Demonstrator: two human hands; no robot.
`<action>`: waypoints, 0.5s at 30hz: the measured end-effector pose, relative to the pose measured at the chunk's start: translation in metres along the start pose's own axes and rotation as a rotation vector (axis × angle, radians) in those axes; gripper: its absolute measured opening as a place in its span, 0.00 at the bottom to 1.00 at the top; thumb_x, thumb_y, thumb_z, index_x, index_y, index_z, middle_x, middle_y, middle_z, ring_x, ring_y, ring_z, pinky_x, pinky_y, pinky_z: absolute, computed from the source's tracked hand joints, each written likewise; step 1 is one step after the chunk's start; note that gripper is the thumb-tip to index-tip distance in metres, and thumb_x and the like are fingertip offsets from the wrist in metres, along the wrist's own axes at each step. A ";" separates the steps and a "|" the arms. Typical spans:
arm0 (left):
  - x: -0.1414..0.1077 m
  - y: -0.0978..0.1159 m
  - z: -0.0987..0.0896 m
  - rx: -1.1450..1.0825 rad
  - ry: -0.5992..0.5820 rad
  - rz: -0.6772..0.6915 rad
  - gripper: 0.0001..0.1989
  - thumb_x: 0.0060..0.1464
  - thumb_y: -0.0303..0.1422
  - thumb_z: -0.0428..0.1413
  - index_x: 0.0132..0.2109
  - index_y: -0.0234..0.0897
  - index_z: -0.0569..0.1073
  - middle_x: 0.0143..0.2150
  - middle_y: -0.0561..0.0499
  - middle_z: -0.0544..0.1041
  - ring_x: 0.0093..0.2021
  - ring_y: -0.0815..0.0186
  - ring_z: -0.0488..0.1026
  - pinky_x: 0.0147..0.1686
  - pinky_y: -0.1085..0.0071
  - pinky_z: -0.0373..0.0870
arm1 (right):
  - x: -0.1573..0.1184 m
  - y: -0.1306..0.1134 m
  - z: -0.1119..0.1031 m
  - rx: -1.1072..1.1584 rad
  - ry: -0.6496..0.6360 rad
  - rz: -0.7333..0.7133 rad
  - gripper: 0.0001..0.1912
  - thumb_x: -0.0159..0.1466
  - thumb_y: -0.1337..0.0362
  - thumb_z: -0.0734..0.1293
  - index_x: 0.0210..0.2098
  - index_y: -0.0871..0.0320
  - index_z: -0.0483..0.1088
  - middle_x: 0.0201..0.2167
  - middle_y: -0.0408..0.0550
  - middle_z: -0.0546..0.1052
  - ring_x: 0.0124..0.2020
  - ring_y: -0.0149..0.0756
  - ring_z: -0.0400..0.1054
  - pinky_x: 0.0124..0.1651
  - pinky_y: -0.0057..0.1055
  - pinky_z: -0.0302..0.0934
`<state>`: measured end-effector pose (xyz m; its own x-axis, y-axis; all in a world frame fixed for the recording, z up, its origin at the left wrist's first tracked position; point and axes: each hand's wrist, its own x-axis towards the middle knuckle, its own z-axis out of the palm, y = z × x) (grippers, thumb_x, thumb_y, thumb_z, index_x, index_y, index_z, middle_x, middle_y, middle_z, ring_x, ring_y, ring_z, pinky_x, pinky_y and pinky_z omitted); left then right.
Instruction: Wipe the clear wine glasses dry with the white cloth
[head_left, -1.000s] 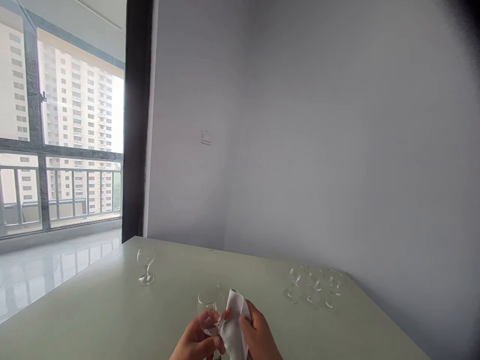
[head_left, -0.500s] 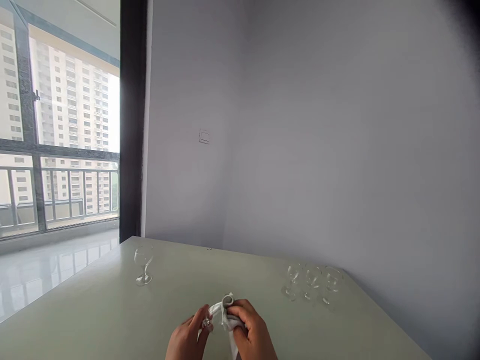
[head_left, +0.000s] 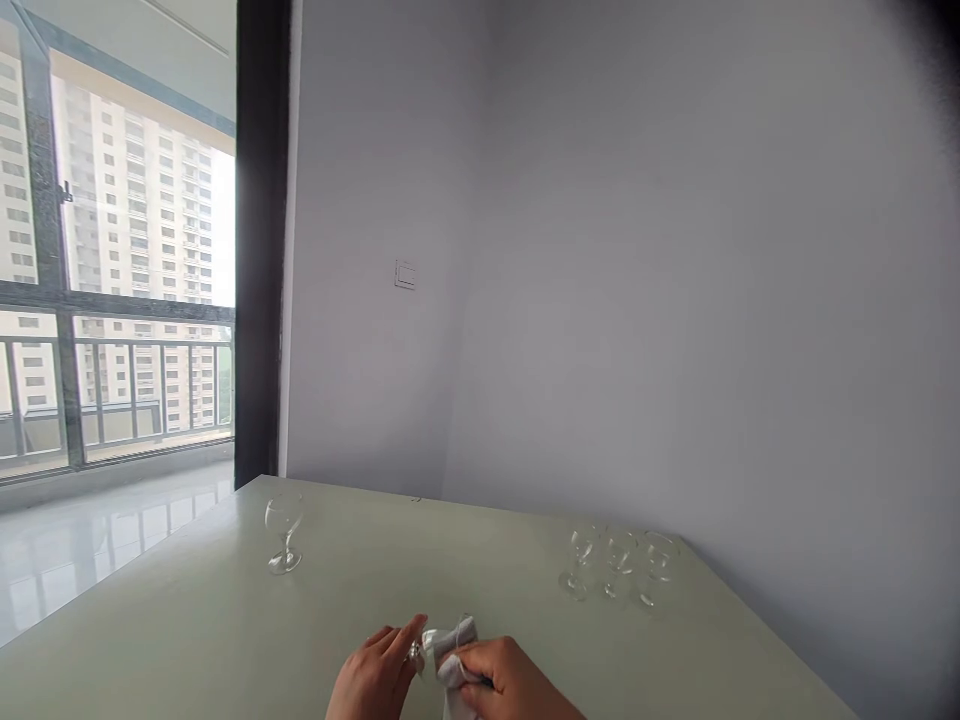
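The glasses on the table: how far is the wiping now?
Cannot tell which are finished. One glass stands alone at left. In hand: left hand holds a glass, right hand presses a white cloth on it. Three glasses stand at right.
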<state>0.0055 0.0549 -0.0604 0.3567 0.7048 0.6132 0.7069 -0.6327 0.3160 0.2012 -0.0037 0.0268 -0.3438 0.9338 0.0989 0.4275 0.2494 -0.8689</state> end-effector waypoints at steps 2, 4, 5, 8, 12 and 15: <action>0.000 -0.001 0.001 -0.012 -0.017 -0.026 0.17 0.52 0.29 0.52 0.49 0.48 0.71 0.34 0.55 0.81 0.33 0.66 0.78 0.31 0.77 0.72 | -0.003 0.002 -0.010 0.090 -0.007 0.004 0.15 0.56 0.70 0.60 0.35 0.54 0.77 0.39 0.44 0.77 0.41 0.40 0.69 0.43 0.29 0.58; -0.001 -0.002 0.003 -0.025 -0.012 -0.104 0.16 0.52 0.29 0.51 0.49 0.48 0.72 0.33 0.55 0.81 0.33 0.67 0.78 0.31 0.77 0.72 | -0.003 0.006 -0.019 0.115 0.070 -0.028 0.15 0.58 0.67 0.59 0.39 0.53 0.76 0.50 0.47 0.71 0.42 0.39 0.68 0.45 0.31 0.58; -0.001 -0.003 0.004 -0.032 -0.012 -0.151 0.16 0.53 0.29 0.51 0.48 0.48 0.72 0.33 0.55 0.81 0.32 0.67 0.77 0.31 0.77 0.71 | -0.002 0.008 -0.023 0.093 0.150 -0.050 0.15 0.59 0.65 0.59 0.39 0.53 0.76 0.51 0.49 0.69 0.39 0.38 0.68 0.43 0.32 0.59; -0.001 -0.003 0.005 -0.055 -0.029 -0.262 0.16 0.53 0.30 0.49 0.48 0.47 0.72 0.34 0.56 0.80 0.32 0.68 0.77 0.32 0.75 0.71 | 0.002 0.014 -0.029 0.052 0.491 -0.085 0.15 0.60 0.59 0.60 0.39 0.55 0.75 0.41 0.51 0.71 0.32 0.37 0.66 0.37 0.32 0.60; 0.000 0.002 0.004 -0.077 -0.054 -0.285 0.16 0.54 0.30 0.48 0.49 0.45 0.71 0.35 0.55 0.80 0.33 0.67 0.77 0.33 0.73 0.71 | 0.008 0.021 -0.013 0.180 0.712 -0.027 0.14 0.59 0.54 0.61 0.35 0.58 0.70 0.29 0.47 0.73 0.32 0.38 0.66 0.36 0.30 0.59; 0.001 0.002 0.005 -0.095 -0.051 -0.263 0.17 0.53 0.29 0.48 0.49 0.45 0.72 0.35 0.54 0.81 0.34 0.67 0.77 0.33 0.74 0.71 | 0.014 0.025 0.016 0.194 0.607 -0.024 0.10 0.57 0.58 0.62 0.30 0.58 0.70 0.24 0.45 0.72 0.28 0.36 0.65 0.33 0.28 0.58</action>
<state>0.0102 0.0554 -0.0628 0.2006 0.8624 0.4649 0.7200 -0.4515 0.5270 0.1941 0.0115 -0.0016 0.2084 0.9218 0.3270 0.2470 0.2739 -0.9295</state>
